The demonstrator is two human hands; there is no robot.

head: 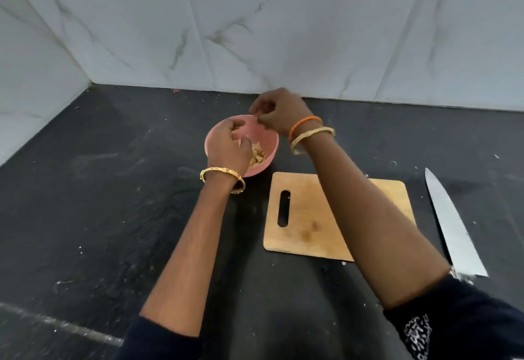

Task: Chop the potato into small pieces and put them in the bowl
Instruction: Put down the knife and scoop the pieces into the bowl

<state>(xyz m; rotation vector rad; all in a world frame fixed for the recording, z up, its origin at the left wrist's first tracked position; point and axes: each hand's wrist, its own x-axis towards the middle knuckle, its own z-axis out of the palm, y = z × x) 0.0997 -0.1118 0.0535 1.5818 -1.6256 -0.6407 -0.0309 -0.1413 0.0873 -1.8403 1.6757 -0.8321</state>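
Marble wall behind, dark table below, bare cutting board near right, knife far right. Pink bowl holds the potato pieces. Left hand loosely curled over it, right hand pinched above the rim; contents can't be told. Best shake fingers clean low over the bowl.

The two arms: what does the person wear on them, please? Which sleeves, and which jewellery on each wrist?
Both forearms are bare, with dark navy sleeves pushed up near the elbows. The right sleeve carries a white patterned patch. The left hand has one gold bangle at the wrist. The right hand has an orange bangle and a pale gold one beside it.
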